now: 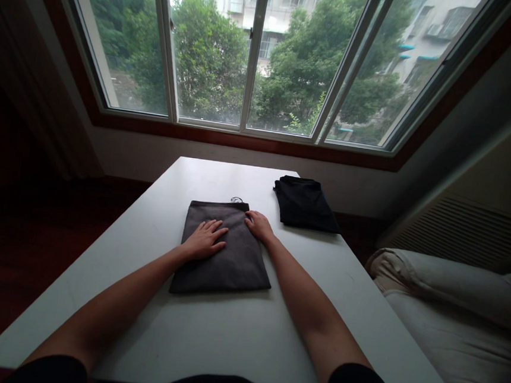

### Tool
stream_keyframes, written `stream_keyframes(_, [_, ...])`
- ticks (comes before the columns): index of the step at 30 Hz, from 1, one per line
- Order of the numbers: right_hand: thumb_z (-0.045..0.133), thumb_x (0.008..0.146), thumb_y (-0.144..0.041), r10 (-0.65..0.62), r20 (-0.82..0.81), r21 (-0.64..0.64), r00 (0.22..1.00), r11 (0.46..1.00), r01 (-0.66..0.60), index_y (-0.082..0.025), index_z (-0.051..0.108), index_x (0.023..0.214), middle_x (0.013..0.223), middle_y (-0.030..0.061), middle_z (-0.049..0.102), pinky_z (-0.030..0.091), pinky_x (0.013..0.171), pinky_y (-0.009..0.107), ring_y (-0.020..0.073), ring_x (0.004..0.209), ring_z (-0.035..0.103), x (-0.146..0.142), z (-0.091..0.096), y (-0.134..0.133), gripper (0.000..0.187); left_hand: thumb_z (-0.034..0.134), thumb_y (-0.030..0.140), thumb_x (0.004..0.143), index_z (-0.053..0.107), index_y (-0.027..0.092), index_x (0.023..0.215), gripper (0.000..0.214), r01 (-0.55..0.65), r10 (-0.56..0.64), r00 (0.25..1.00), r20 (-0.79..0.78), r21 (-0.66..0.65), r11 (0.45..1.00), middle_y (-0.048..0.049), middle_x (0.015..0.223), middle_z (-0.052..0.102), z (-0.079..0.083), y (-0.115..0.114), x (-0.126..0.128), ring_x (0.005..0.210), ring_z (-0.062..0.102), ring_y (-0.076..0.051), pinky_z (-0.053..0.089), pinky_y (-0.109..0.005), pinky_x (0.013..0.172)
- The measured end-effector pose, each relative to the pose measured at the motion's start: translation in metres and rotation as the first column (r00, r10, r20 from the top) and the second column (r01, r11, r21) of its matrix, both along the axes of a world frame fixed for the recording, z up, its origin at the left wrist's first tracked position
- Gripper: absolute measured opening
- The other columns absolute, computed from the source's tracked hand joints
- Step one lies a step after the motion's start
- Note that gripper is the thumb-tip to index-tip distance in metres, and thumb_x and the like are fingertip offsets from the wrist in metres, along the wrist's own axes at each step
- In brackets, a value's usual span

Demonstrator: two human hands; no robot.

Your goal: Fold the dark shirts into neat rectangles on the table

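Observation:
A folded dark grey garment (231, 264) lies flat in the middle of the white table (153, 230). My left hand (204, 239) rests flat on its left half with the fingers spread. My right hand (259, 224) lies on the garment's upper right edge, fingers stretched out and pointing left. Neither hand grips anything. A thin dark loop or cord (237, 200) pokes out at the garment's far edge.
A second folded black garment (304, 203) sits at the table's far right corner. A wide window runs behind the table. A cream sofa or cushion (450, 316) stands close to the table's right side. Dark wooden floor lies to the left.

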State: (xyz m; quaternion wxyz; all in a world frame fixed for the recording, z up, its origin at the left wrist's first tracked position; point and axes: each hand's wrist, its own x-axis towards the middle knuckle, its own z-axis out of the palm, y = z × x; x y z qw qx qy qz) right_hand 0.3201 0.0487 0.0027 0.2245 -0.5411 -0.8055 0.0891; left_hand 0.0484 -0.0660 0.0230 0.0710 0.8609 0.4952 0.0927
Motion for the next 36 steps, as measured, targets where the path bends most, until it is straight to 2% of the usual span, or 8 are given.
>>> stream_keyframes(36, [0.057,0.103,-0.035,0.001,0.003,-0.005,1.000,1.000,-0.001,-0.024,0.065,0.139,0.141,0.0083,0.066,0.037,0.117,0.036,0.0237,0.133,0.057,0.0007,-0.0001,0.0003,0.038,0.042,0.063,0.105,0.046,0.031,0.161,0.065,0.002,-0.002,1.000,0.010,0.005,1.000,-0.0071,0.173,0.030,0.0001,-0.0005,0.0004,0.159,0.024,-0.033,0.016,-0.054,0.129])
